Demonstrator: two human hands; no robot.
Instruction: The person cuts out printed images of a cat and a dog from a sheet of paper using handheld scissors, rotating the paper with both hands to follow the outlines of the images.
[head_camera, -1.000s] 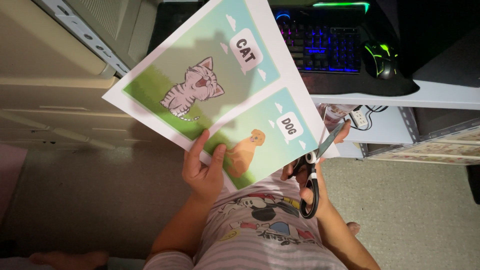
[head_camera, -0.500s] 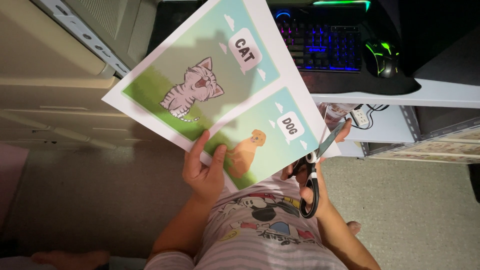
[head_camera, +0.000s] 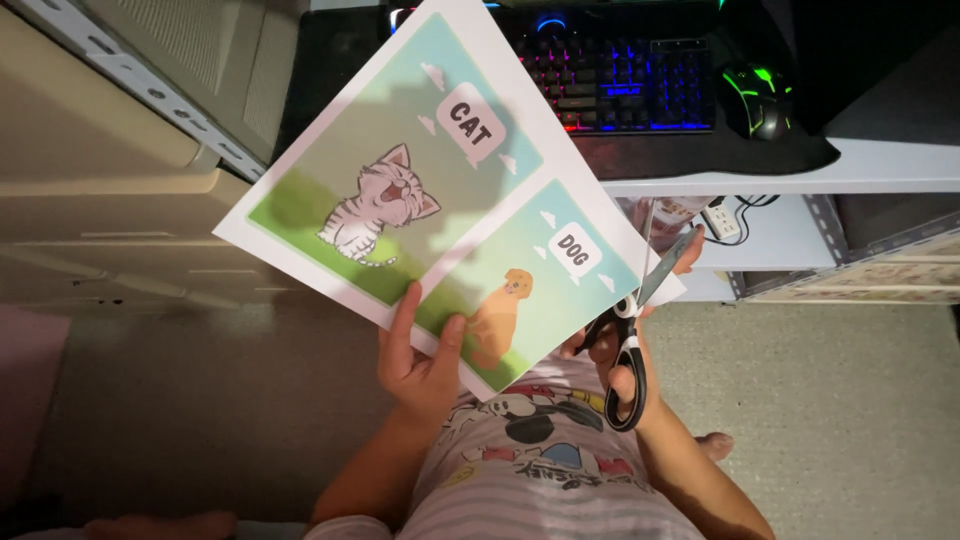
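Observation:
A white paper sheet (head_camera: 440, 190) shows two picture cards, a grey striped cat above and an orange dog below. My left hand (head_camera: 420, 362) pinches the sheet's lower edge, thumb on the dog picture. My right hand (head_camera: 610, 350) grips black-handled scissors (head_camera: 640, 320). Their blades point up along the sheet's right edge beside the dog card. Part of my right hand is hidden behind the paper.
A backlit keyboard (head_camera: 620, 80) and a black mouse (head_camera: 757, 100) with green light sit on a dark mat on the white desk (head_camera: 800, 178). A power strip with cables (head_camera: 722, 215) lies under the desk. A beige cabinet (head_camera: 110, 170) stands left. Carpet (head_camera: 850, 400) lies below.
The sheet and both hands have barely moved. The scissors stay at the paper's right edge.

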